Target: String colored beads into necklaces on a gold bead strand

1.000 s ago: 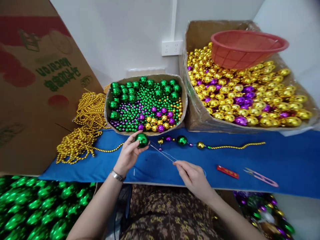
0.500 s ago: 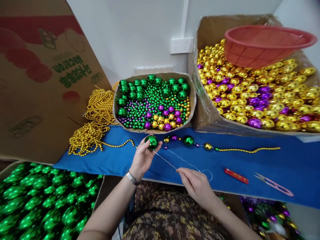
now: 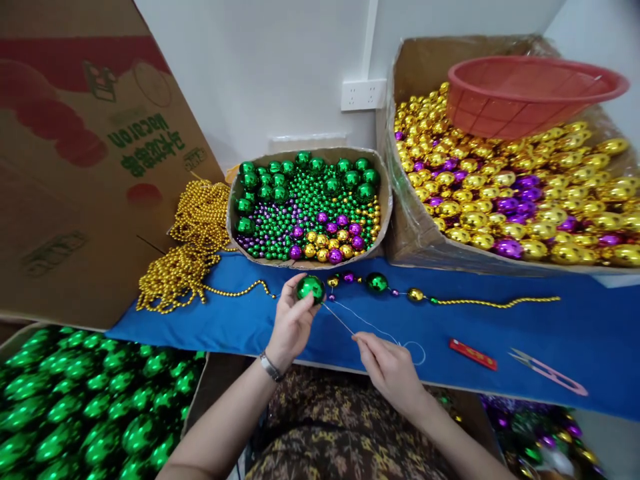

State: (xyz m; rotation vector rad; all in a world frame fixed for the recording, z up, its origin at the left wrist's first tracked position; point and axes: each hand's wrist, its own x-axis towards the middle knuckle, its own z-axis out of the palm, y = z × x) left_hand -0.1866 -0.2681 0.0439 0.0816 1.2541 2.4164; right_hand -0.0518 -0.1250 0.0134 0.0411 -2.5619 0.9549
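My left hand (image 3: 294,320) pinches a large shiny green bead (image 3: 311,289) above the blue cloth. My right hand (image 3: 387,363) is closed on the end of a long thin needle (image 3: 339,317), whose far tip meets the bead's lower right side; whether it has entered the hole I cannot tell. White thread (image 3: 367,323) curls over the cloth beside it. Just behind lies a strung row of beads, with a green bead (image 3: 377,283), a gold bead (image 3: 415,295) and small purple ones, ending in a gold bead chain (image 3: 500,304).
A cardboard tray (image 3: 385,220) of sorted beads stands behind my hands. A big box (image 3: 400,247) of gold beads holds a red basket (image 3: 530,100). Pink thread snips (image 3: 550,375) and a red packet (image 3: 473,353) lie right. Gold chains (image 3: 175,273) heap left, near green beads (image 3: 90,400).
My left hand has shifted slightly right with the green bead, bringing it closer to my right hand, and its thumb now lies across the bead's front. My right hand has barely moved.
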